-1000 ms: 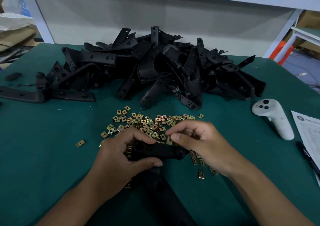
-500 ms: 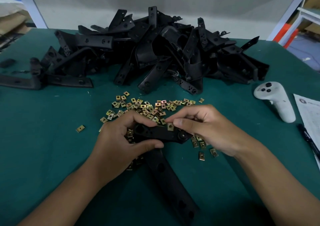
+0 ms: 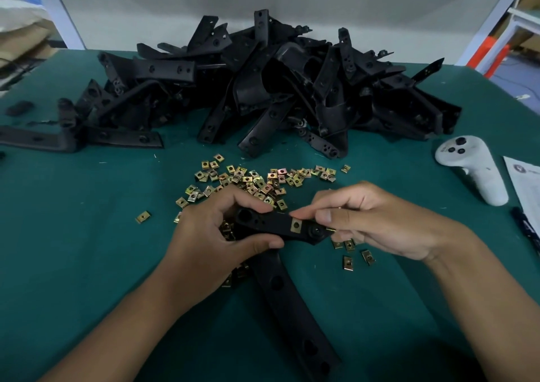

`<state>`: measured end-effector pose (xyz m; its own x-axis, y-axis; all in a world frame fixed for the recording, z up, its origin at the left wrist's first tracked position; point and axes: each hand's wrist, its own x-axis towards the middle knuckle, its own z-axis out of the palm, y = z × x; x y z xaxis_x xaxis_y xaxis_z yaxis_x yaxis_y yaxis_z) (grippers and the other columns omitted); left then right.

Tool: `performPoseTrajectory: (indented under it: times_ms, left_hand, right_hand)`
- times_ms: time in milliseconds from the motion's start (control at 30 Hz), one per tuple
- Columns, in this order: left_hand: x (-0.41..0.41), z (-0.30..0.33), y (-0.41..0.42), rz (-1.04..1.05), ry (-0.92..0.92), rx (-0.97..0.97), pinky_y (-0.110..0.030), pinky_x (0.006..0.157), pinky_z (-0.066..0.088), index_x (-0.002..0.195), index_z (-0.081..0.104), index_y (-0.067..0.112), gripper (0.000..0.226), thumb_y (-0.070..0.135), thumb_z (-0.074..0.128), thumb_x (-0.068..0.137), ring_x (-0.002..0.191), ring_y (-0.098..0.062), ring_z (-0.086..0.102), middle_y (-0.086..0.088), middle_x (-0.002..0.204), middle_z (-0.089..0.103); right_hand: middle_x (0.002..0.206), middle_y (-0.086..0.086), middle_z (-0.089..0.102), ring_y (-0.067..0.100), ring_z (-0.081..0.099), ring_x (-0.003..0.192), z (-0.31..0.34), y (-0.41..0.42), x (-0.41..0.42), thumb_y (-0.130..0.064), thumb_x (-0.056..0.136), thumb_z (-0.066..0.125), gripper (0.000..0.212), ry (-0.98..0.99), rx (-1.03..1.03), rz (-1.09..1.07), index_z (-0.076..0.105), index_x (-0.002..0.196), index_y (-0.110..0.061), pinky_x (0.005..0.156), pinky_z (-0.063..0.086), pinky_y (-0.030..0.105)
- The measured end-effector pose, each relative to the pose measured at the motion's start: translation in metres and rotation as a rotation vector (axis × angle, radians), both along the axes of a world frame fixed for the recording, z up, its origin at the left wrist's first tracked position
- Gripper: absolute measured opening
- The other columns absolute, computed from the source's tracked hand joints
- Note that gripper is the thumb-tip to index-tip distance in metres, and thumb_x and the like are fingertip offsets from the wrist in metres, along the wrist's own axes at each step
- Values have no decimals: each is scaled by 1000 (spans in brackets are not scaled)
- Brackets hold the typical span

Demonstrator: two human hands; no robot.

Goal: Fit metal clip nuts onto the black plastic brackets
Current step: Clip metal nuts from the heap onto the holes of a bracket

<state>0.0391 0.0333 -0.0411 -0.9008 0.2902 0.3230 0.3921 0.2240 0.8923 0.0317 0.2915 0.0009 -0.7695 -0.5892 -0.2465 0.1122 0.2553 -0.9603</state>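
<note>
Both hands grip one bracket near table's front edge.

Dim, soft light; wide-angle edge distortion

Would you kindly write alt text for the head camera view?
A person's left hand grips a black plastic bracket while the right hand holds its other end, beside a brass clip nut fitted on it. Loose clip nuts and a pile of brackets lie on the green table.

hidden: nuts under left hand | cut off: paper right edge
</note>
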Motion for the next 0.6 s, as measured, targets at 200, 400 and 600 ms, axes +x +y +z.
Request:
performPoseTrajectory:
  times_ms: [200,400,600]
  left_hand:
    - [1,3,0,-26,-16,4,-12,78,50,97,61,44,39,53,83,66,89,-4,70,18,95,73]
    - [4,3,0,-16,-39,-4,-7,70,47,94,57,42,48,57,86,59,83,-1,68,18,88,72]
    - [5,2,2,-25,-22,8,-5,66,46,90,59,39,47,60,85,57,77,3,66,20,84,70]
  right_hand:
    - [73,12,48,7,46,66,-6,-1,-2,-39,95,63,29,23,-72,-67,74,120,-27,63,42,17]
    - [78,-6,66,7,66,75,-12,-13,-5,-11,85,66,22,-30,-344,-318,75,103,-20,59,48,16]
    - [88,-3,73,13,72,93,-8,-18,-2,-9,85,67,27,-39,-354,-317,78,105,-24,63,51,16]
